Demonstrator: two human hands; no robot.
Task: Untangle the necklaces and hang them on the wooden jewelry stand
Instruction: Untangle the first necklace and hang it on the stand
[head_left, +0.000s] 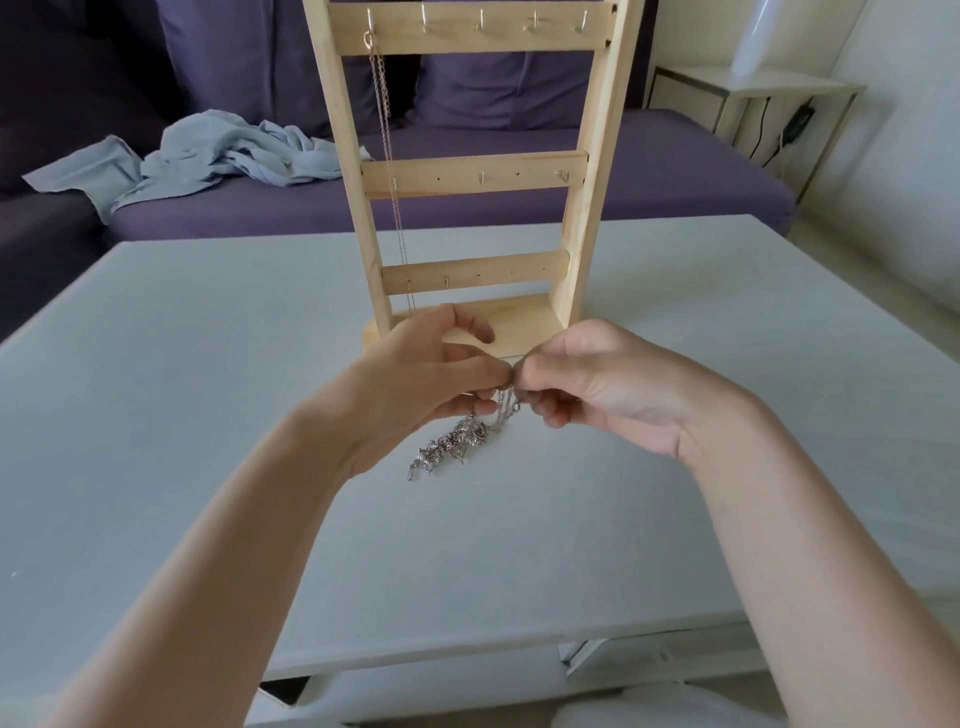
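White table (208, 364): left hand (415, 374), right hand (587, 384) pinch necklace tangle (457, 441); chain ends hidden.

One head-worn view only; no second view is given, so nothing is shared. The scene is looked at forward and down from above the near edge of the worktop (208, 364). Both forearms are seen entering from the bottom corners, with the left hand (415, 374) and right hand (608, 384) close below the lens at frame centre. The wooden stand (467, 176) is faced front-on just beyond, its top cut off. A purple sofa (467, 202) is caught far behind. Wide-angle bending is seen at the edges.
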